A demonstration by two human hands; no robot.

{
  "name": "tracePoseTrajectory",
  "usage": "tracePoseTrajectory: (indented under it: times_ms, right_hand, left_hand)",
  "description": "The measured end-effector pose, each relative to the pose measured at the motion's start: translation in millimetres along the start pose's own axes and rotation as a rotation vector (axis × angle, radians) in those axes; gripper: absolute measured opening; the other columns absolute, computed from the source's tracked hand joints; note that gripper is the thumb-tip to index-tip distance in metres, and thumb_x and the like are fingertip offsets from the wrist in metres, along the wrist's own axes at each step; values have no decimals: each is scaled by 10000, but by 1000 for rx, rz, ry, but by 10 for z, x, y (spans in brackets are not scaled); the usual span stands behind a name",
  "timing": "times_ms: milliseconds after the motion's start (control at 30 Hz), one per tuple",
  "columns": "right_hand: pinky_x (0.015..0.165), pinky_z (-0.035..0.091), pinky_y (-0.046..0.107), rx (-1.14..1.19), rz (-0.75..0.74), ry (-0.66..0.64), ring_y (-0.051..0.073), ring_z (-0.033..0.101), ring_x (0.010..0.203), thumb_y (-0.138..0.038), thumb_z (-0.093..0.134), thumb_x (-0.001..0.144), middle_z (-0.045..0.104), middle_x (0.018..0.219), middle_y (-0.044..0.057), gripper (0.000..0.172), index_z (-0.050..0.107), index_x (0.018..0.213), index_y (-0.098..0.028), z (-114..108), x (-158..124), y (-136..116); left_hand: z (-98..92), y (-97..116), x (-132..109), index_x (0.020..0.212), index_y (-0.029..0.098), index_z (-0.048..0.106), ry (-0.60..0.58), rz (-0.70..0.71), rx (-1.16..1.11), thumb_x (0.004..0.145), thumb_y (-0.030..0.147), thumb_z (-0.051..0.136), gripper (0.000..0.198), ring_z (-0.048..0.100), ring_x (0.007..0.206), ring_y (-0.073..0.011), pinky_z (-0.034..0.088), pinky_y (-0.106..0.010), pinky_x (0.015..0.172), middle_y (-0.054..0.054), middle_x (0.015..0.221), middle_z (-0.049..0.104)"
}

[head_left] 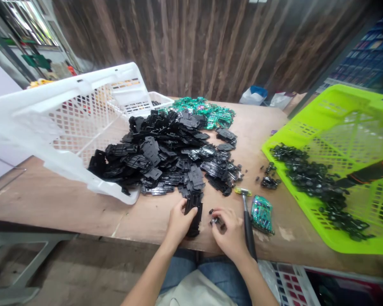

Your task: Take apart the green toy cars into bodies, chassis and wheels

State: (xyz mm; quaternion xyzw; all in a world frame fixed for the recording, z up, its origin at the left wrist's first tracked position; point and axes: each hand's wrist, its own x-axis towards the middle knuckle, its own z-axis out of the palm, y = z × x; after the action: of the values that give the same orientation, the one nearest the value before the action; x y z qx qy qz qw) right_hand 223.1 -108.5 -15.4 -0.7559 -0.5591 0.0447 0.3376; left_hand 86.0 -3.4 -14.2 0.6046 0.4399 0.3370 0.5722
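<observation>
My left hand (178, 222) is closed round a long black plastic casing (194, 214) that rests on the wooden table (60, 199) near its front edge. My right hand (229, 233) lies just to the right of it, fingers pinched on a small dark part (214, 220). A big heap of black plastic casings (166, 157) spreads beyond both hands. A small hammer (247, 221) lies beside my right hand, and a small stack of green circuit boards (261, 213) sits next to it.
A white crate (64, 106) lies tipped on its side at the left, casings spilling from it. A lime green crate (354, 140) at the right holds small black parts (312, 178). More green boards (207, 109) lie behind the heap. A wood-panelled wall stands at the back.
</observation>
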Motion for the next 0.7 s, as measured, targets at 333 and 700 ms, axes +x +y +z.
tracePoseTrajectory:
  times_ms: [333, 700]
  right_hand:
    - [814, 329, 352, -50, -36, 190, 224, 602, 840, -497, 575, 841, 681, 864, 74, 336, 609, 933, -175, 12, 5, -26]
    - [870, 337, 417, 41, -11, 242, 236, 605, 897, -245, 559, 863, 697, 906, 76, 100, 634, 897, -187, -6, 93, -164]
  left_hand:
    - [114, 70, -148, 846, 156, 666, -139, 22, 126, 712, 148, 576, 162, 632, 762, -187, 464, -251, 660, -27, 808, 696]
    - [235, 184, -213, 851, 164, 648, -195, 137, 184, 766, 173, 560, 123, 560, 644, -154, 384, -229, 584, -11, 717, 632]
